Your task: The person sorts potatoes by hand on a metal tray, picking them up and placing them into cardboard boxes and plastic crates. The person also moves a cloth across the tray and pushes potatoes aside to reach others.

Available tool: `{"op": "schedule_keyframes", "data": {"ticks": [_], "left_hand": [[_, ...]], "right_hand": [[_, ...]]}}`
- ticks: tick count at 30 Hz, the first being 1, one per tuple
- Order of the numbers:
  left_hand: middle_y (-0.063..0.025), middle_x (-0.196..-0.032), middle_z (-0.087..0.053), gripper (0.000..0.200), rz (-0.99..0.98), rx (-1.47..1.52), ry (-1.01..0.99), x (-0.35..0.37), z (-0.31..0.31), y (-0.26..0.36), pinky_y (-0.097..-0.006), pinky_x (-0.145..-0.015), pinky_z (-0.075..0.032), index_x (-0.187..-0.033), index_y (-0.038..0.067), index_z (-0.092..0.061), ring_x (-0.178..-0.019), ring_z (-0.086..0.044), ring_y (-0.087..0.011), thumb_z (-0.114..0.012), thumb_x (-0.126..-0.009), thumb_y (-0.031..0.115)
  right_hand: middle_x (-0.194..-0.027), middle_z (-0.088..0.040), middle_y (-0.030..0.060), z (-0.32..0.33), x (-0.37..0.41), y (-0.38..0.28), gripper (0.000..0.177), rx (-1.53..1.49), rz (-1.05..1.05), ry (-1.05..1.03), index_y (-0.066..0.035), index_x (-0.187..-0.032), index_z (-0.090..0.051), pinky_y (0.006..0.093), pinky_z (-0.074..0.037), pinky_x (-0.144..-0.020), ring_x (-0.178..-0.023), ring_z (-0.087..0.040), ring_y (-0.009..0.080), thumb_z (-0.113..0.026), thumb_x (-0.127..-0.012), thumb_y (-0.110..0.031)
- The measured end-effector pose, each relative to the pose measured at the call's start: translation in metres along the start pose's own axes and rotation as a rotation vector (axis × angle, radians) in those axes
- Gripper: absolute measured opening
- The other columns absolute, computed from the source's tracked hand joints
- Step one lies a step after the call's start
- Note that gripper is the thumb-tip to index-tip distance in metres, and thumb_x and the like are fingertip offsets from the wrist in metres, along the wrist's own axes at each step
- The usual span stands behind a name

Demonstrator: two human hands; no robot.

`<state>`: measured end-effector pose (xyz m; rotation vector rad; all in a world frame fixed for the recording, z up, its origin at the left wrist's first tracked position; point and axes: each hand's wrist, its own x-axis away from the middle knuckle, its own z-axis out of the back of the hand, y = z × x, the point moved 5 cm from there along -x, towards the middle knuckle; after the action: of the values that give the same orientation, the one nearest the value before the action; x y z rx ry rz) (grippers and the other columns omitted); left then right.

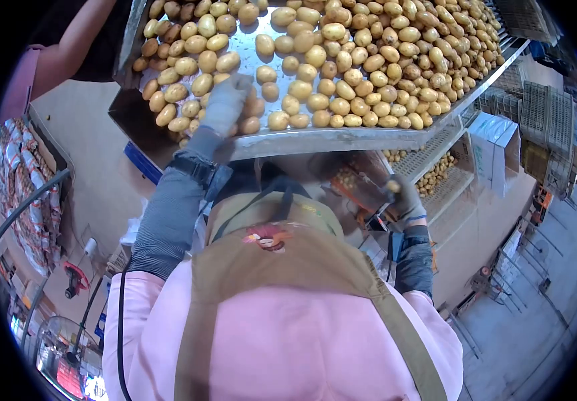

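Note:
Many small yellow potatoes lie on a metal sorting table in front of me. My left hand, in a grey glove, is over the table near its front edge, among the potatoes at the left. Motion blurs its fingers. Low at my right side, below the table edge, my gloved right hand is closed on a potato. Beneath that hand is a container with potatoes in it, partly hidden and blurred.
Crates with more potatoes stand under the table's right side, beside a white box. Stacked crates are farther right. At the left are another person's arm and a pile of printed sacks.

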<state>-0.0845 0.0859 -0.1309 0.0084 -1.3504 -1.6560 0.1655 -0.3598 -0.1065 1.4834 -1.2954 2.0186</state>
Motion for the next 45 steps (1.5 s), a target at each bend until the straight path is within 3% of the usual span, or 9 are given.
{"op": "schedule_keyframes", "data": {"ticks": [6,11,15,18,22,27,31,38,45], "left_hand": [[-0.0074,-0.111,-0.066,0.034,-0.344,0.452,-0.023,0.073,0.003,0.000,-0.0224,-0.067,-0.051,-0.132,0.002,-0.056,-0.089,-0.063,-0.0134,-0.050,-0.100,0.007],[-0.0107,-0.109,-0.067,0.041,0.180,1.466,-0.242,0.089,0.008,-0.004,-0.0397,-0.073,-0.056,-0.130,0.004,-0.055,-0.094,-0.067,-0.0280,-0.060,-0.090,-0.002],[-0.0079,-0.097,-0.065,0.021,-0.154,0.526,0.238,0.094,0.055,-0.058,-0.0283,-0.069,-0.052,-0.112,0.004,-0.062,-0.078,-0.063,-0.0192,-0.059,-0.098,0.018],[-0.0133,-0.102,-0.067,0.019,0.082,0.702,0.457,0.101,0.091,-0.103,-0.0354,-0.078,-0.054,-0.107,0.006,-0.068,-0.083,-0.065,-0.0323,-0.063,-0.090,0.014],[-0.0178,-0.113,-0.068,0.027,-0.240,-0.470,0.745,0.116,0.125,-0.098,-0.0416,-0.092,-0.050,-0.112,0.005,-0.070,-0.105,-0.063,-0.0341,-0.057,-0.100,0.026],[-0.0028,-0.102,-0.067,0.037,-0.152,0.930,-0.113,0.141,0.072,-0.010,-0.0270,-0.083,-0.053,-0.129,0.003,-0.060,-0.089,-0.065,-0.0107,-0.053,-0.106,0.032],[-0.0046,-0.091,-0.063,0.046,-0.131,0.696,0.007,0.135,0.064,0.028,-0.0232,-0.063,-0.050,-0.120,0.000,-0.061,-0.076,-0.063,-0.0083,-0.056,-0.103,0.042],[-0.0093,-0.073,-0.068,0.047,0.193,0.868,0.204,0.118,0.063,-0.064,-0.0188,-0.041,-0.044,-0.107,-0.001,-0.061,-0.048,-0.062,-0.0124,-0.051,-0.104,0.044],[-0.0137,-0.082,-0.071,0.056,0.292,1.057,0.253,0.127,0.082,-0.055,-0.0189,-0.046,-0.048,-0.113,-0.003,-0.058,-0.058,-0.067,-0.0131,-0.041,-0.107,0.051]], "right_hand": [[-0.072,-0.060,0.0014,-0.066,0.002,-0.061,0.036,-0.153,0.105,-0.060,-0.009,-0.103,-0.061,0.0190,-0.039,-0.043,-0.052,-0.054,0.0092,-0.048,-0.104,-0.042],[-0.102,-0.063,0.0120,-0.253,0.032,-0.077,0.024,-0.249,0.094,-0.413,-0.006,-0.114,-0.060,0.0272,-0.054,-0.070,-0.089,-0.064,0.0181,-0.059,-0.099,-0.025],[-0.129,-0.053,0.0157,-0.326,0.081,-0.103,0.056,0.427,0.787,-0.509,-0.003,-0.129,-0.058,0.0383,-0.047,-0.100,-0.118,-0.056,0.0287,-0.078,-0.077,-0.006],[-0.124,-0.055,0.0124,-0.344,0.085,-0.103,0.055,0.370,0.810,-0.545,-0.002,-0.127,-0.060,0.0356,-0.045,-0.102,-0.118,-0.056,0.0246,-0.079,-0.076,-0.007],[-0.122,-0.057,0.0117,-0.363,0.083,-0.105,0.059,0.457,0.857,-0.605,-0.002,-0.128,-0.059,0.0343,-0.044,-0.102,-0.116,-0.057,0.0230,-0.081,-0.074,-0.008],[-0.114,-0.062,0.0123,-0.390,0.088,-0.106,0.061,0.575,0.975,-0.654,-0.003,-0.126,-0.062,0.0370,-0.047,-0.097,-0.111,-0.058,0.0266,-0.083,-0.070,-0.011],[-0.108,-0.065,0.0130,-0.413,0.088,-0.107,0.056,0.907,1.475,-0.454,-0.005,-0.122,-0.066,0.0404,-0.049,-0.091,-0.105,-0.059,0.0306,-0.083,-0.068,-0.012],[-0.109,-0.065,0.0143,-0.467,0.022,-0.116,0.050,1.168,1.284,-0.786,-0.008,-0.125,-0.064,0.0467,-0.049,-0.092,-0.105,-0.059,0.0372,-0.073,-0.084,-0.036],[-0.152,-0.042,0.0166,-0.493,-0.022,-0.079,0.062,1.614,1.690,-0.206,-0.007,-0.146,-0.046,0.0620,-0.024,-0.114,-0.140,-0.039,0.0382,-0.059,-0.095,-0.040]]}}
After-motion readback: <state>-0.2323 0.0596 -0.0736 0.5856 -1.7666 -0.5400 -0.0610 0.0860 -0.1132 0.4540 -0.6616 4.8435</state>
